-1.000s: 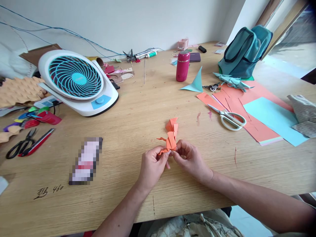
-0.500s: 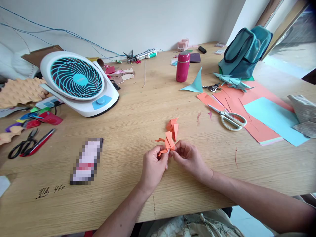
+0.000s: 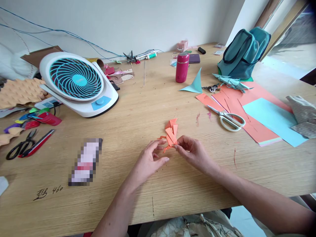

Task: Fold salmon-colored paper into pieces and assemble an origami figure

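A small orange origami figure (image 3: pixel 170 137) with thin folded limbs on its left side is held over the middle of the wooden table. My right hand (image 3: pixel 196 151) pinches its lower right edge between thumb and forefinger. My left hand (image 3: pixel 147 160) is open just to the left, thumb spread away from the fingers. Its fingertips are close to the limbs; whether they touch is hard to tell. Directly behind the figure lies another folded orange paper piece (image 3: pixel 172 123), partly covered by it.
White-handled scissors (image 3: pixel 232 121) lie on orange and light blue paper sheets (image 3: pixel 274 118) at right. A teal folded piece (image 3: pixel 195 84) and a magenta flask (image 3: pixel 182 67) stand further back. A fan (image 3: pixel 79 84), black scissors (image 3: pixel 22 144) and a red cutter (image 3: pixel 37 144) occupy the left.
My left thumb and fingers have parted and drawn back from the origami figure. My right hand still pinches it, and the figure has shifted slightly, now overlapping the piece behind.
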Demonstrator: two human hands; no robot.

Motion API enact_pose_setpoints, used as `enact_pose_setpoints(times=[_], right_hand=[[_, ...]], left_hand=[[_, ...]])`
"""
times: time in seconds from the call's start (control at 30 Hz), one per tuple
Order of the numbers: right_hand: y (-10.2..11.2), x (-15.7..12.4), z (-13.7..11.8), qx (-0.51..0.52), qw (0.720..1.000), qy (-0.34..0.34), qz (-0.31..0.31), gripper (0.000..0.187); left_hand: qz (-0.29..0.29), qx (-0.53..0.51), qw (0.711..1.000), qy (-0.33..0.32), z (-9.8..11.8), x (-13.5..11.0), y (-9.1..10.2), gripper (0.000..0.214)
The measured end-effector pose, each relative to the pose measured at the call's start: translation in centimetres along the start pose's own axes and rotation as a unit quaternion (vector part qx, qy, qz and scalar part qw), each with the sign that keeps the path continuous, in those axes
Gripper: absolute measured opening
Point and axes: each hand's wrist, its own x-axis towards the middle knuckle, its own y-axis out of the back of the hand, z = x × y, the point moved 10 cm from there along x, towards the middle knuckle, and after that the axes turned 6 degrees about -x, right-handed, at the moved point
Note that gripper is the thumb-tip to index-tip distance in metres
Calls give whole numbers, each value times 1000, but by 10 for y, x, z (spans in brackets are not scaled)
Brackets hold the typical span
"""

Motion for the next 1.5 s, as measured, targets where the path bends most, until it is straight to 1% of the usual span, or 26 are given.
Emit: enact_pose_setpoints(times=[0.03,0.07,0.1,0.17,0.23,0.27,0.4,0.47,0.53,0.6,0.67,0.77,0.87,1.0,1.1,1.17,1.23,1.4,1.5], right_hand=[[6,2,-2,-26,1000,6,10,22],[9,3,-4,-55,998,14,16,20],[12,4,-6,-84,996,22,19,18],[11,4,-10,-128,991,40,18,15],[7,3,-12,-142,989,50,8,14],[5,2,-13,-140,989,51,2,14],[-2,0,-12,-119,992,42,-13,13],[-6,0,-9,-100,994,36,-33,10],[-10,-1,-7,-82,995,31,-55,7],[-11,-1,-7,-90,994,41,-55,7],[-8,-2,-11,-123,990,66,-37,8],[-7,-5,-19,-190,975,112,-16,10],[-8,-7,-23,-261,954,147,0,13],[-11,-11,-29,-353,912,208,13,18],[-13,-13,-33,-417,876,241,25,21],[-17,-14,-32,-435,865,248,16,21],[-20,-13,-28,-428,872,239,-7,20],[-19,-6,-12,-336,925,162,-67,12],[-16,-2,-8,-298,941,136,-88,23]], left_hand=[[-1,29,1000,-12,4,0,3,49],[0,49,998,-26,8,0,4,39],[17,60,997,-42,12,0,7,31],[52,69,994,-64,17,-1,8,17],[65,77,993,-67,16,-1,4,6],[65,80,993,-63,14,-1,1,4],[68,72,994,-39,3,0,-3,10],[61,41,997,-9,-5,1,-4,10],[41,-3,999,22,-12,2,-6,10],[23,-43,998,33,-11,3,-8,12],[9,-72,997,36,-7,3,-10,16],[-6,-95,994,52,-3,3,-13,24],[-9,-111,991,71,-7,2,-15,32],[-5,-134,985,105,-20,1,-15,37],[8,-146,983,110,-24,2,-12,36],[8,-160,981,109,-24,2,-12,36],[2,-165,980,108,-24,3,-13,36],[-7,-127,985,115,-29,4,-13,34],[-10,-82,990,112,-30,4,-9,31]])
